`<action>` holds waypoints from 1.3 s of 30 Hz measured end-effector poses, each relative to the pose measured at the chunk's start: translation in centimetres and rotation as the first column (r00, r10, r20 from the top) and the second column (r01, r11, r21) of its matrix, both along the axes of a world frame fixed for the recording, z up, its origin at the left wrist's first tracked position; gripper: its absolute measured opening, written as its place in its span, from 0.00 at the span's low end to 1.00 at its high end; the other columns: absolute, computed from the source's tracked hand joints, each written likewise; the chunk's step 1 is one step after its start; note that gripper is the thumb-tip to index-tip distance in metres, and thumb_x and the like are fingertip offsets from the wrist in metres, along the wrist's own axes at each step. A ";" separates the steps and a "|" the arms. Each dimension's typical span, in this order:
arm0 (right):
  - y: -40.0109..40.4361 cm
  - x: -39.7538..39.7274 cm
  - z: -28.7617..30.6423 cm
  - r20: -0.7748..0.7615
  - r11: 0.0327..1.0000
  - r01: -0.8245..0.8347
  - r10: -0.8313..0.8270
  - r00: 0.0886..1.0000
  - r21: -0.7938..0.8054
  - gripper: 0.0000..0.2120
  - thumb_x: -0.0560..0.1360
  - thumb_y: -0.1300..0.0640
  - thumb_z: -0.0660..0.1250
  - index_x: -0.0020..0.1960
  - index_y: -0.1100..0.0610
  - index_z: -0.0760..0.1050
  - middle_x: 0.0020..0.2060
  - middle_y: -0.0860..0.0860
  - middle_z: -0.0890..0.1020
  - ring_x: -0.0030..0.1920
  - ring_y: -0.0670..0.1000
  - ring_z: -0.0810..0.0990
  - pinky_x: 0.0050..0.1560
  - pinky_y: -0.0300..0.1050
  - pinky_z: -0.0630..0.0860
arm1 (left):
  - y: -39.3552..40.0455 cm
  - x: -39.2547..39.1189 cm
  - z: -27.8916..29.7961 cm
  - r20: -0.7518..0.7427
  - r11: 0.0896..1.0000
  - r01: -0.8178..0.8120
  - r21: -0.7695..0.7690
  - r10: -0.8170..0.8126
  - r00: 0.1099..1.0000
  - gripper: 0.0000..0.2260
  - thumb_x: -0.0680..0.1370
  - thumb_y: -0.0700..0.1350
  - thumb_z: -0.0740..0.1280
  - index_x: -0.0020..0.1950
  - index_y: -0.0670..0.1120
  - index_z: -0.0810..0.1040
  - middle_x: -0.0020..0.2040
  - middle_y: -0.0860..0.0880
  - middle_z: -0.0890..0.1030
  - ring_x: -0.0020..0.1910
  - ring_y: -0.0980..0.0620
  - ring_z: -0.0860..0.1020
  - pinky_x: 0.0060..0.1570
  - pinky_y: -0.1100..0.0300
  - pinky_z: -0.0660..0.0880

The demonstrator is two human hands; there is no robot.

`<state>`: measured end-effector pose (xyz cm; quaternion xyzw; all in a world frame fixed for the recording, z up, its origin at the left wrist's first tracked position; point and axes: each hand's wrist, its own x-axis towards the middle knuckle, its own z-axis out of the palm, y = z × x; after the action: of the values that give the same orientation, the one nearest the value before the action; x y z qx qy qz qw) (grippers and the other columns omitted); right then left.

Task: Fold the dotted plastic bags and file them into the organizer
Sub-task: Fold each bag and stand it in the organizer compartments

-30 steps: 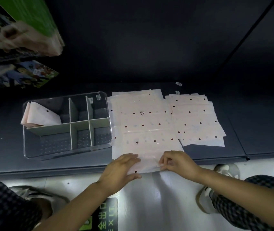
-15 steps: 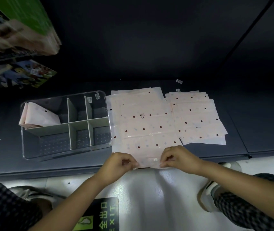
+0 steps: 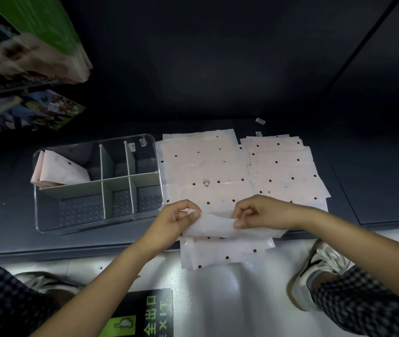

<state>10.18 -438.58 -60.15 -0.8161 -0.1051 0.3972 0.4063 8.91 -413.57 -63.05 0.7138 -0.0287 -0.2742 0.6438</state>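
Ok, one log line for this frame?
left hand: pinches bag edge | right hand: pinches same dotted bag | organizer: folded bags far-left

One head-worn wide-angle view looks forward and steeply down — close over the hands [image 3: 220,220], bench [image 3: 11,190] edge and floor [image 3: 217,300].

- floor sign [image 3: 142,317] near the bottom, dark with a green patch: reads "EXIT" in white, with the Chinese characters "出口" above it, all lying sideways from here
- dotted plastic bag [image 3: 207,183] in the middle stack has a small black triangle mark printed on it
- little stickers [image 3: 142,142] on the organizer's [image 3: 96,224] far rim, too tiny to read
- boxes [image 3: 35,110] far left have print, too blurry to read
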 end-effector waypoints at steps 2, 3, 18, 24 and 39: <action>0.3 0.6 0.8 0.060 0.999 -0.020 0.023 0.998 -0.050 0.07 0.71 0.52 0.73 0.45 0.51 0.77 0.38 0.41 0.78 0.36 0.36 0.73 0.41 0.28 0.68 | -0.3 0.2 0.2 0.023 0.999 -0.052 -0.003 0.052 0.998 0.06 0.80 0.42 0.63 0.44 0.46 0.76 0.25 0.50 0.69 0.25 0.53 0.62 0.26 0.64 0.59; 0.4 1.0 0.9 0.099 0.996 -0.038 0.046 0.994 -0.086 0.06 0.71 0.52 0.73 0.43 0.50 0.76 0.37 0.41 0.77 0.37 0.37 0.72 0.41 0.29 0.68 | -0.5 0.2 0.4 0.044 0.996 -0.087 0.006 0.087 0.995 0.06 0.80 0.42 0.62 0.45 0.46 0.76 0.26 0.49 0.68 0.25 0.53 0.61 0.25 0.64 0.58; 5.7 12.7 -5.9 0.374 0.759 -0.021 0.345 0.861 -0.651 0.14 0.81 0.50 0.54 0.61 0.54 0.72 0.57 0.54 0.76 0.62 0.56 0.67 0.58 0.50 0.63 | -1.6 -3.2 -6.0 0.515 0.578 -0.108 0.809 -0.607 0.605 0.30 0.73 0.56 0.70 0.71 0.43 0.69 0.72 0.45 0.66 0.72 0.48 0.65 0.69 0.50 0.64; 6.2 13.5 -7.8 0.377 0.760 0.019 0.299 0.877 -0.649 0.14 0.80 0.50 0.55 0.61 0.53 0.71 0.58 0.54 0.75 0.62 0.56 0.67 0.57 0.50 0.63 | -0.6 -3.4 -7.7 0.232 0.370 0.082 0.925 -0.724 0.650 0.33 0.81 0.60 0.53 0.77 0.45 0.41 0.76 0.45 0.38 0.74 0.46 0.35 0.71 0.48 0.33; 6.8 -2.6 -9.3 0.665 0.859 -0.079 0.446 0.599 -0.506 0.29 0.79 0.44 0.51 0.72 0.62 0.63 0.73 0.55 0.64 0.73 0.56 0.61 0.73 0.55 0.57 | -1.4 -4.1 -9.2 0.232 0.346 0.059 0.936 -0.736 0.637 0.34 0.79 0.64 0.46 0.72 0.48 0.29 0.74 0.44 0.31 0.73 0.46 0.30 0.70 0.50 0.28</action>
<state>7.62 -431.80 -69.42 -0.9477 -0.2994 0.0852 0.0702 4.81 -414.93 -72.23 0.9450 -0.2868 -0.1525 0.0385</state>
